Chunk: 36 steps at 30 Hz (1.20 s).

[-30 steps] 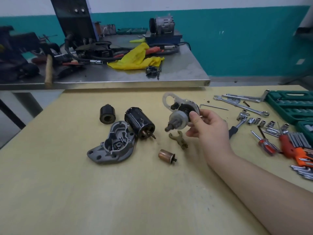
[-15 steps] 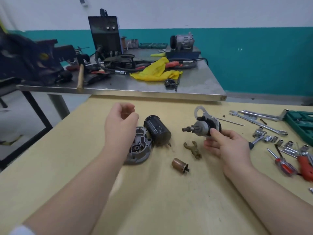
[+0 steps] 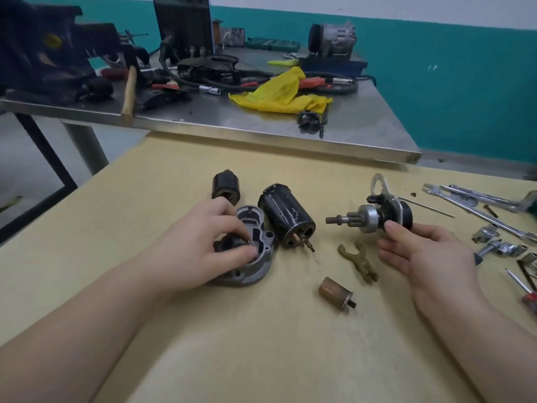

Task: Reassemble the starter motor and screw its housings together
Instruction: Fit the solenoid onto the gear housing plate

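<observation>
Yellow-topped workbench point(image 3: 261, 344) carries everything. Black motor cylinder point(image 3: 286, 218) lies mid-bench. Touching its left, the grey nose housing point(image 3: 255, 267), left hand point(image 3: 200, 251) curled into its cavity. Right of the cylinder, right hand point(image 3: 421, 251) grips the pinion-shaft assembly point(image 3: 374, 213), lifted. Below the cylinder: fork lever point(image 3: 359, 261), copper plunger point(image 3: 334, 292).

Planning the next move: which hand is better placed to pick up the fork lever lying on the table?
Probably the right hand: its fingertips hang just beside the fork lever, though it holds the pinion assembly. The left hand is in the grey housing.

Teal-and-white wall point(image 3: 465, 82) behind steel table point(image 3: 363, 132).
</observation>
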{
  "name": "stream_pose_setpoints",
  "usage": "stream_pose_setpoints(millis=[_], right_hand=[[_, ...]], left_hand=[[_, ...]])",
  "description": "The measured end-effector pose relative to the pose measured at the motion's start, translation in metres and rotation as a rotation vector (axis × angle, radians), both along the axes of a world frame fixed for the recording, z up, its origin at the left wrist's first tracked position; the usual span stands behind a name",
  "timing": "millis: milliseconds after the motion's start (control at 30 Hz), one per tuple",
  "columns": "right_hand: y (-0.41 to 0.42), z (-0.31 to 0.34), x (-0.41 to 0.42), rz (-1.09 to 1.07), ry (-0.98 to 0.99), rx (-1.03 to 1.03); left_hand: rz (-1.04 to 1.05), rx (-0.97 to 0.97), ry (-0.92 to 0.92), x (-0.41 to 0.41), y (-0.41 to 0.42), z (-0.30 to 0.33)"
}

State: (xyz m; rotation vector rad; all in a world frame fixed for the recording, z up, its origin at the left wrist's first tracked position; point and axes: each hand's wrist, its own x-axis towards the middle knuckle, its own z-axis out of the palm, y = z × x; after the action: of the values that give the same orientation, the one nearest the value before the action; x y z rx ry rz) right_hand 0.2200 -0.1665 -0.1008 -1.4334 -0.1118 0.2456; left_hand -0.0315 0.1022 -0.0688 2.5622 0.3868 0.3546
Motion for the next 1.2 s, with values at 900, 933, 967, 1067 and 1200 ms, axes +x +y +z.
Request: stream_pose_setpoints(millis=[900,933,967,1067,1200], right_hand=[[-0.005,-0.013,-0.012,0.119,-0.236,-0.165],[-0.006,-0.013,-0.011,0.115,-0.229,-0.162],[-0.006,-0.014,-0.01,0.11,-0.222,-0.159],[-0.005,-0.015,-0.008,0.106,-0.219,-0.159],[-0.006,-0.017,-0.007,0.107,-0.225,-0.155]], left_hand=[[-0.075,-0.084,-0.259,0.014,-0.051,-0.019],[-0.081,-0.077,-0.266,0.013,-0.05,-0.019],[-0.09,-0.059,-0.271,0.012,-0.05,-0.019],[-0.14,0.003,-0.305,0.011,-0.049,-0.017],[-0.217,0.129,-0.376,0.01,-0.045,-0.014]])
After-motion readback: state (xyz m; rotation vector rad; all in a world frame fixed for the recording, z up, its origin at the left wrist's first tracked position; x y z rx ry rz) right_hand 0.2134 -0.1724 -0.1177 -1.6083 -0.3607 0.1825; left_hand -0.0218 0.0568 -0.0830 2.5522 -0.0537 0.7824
